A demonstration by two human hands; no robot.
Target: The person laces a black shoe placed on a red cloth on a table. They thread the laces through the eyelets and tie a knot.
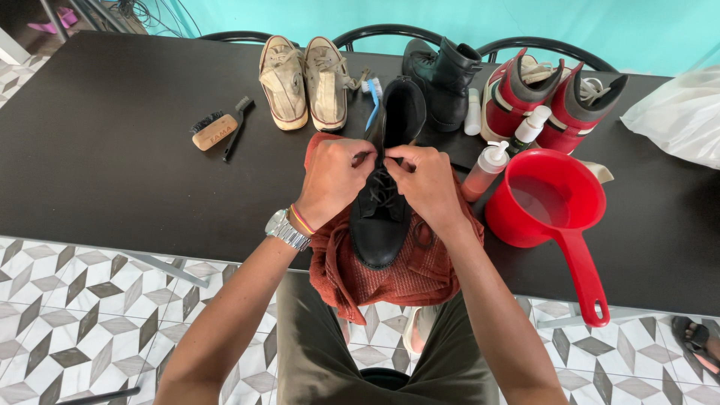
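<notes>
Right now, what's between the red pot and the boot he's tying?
In the head view, a red squeeze bottle stands between the red pot and the boot.

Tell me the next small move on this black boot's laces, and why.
Probably draw the lace free of the upper eyelets: both the left hand and right hand pinch the laces near the top of the black boot, which lies on the red cloth.

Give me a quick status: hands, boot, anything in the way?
Left hand and right hand both pinching laces. Black boot on red cloth. Bottle close right, not blocking.
</notes>
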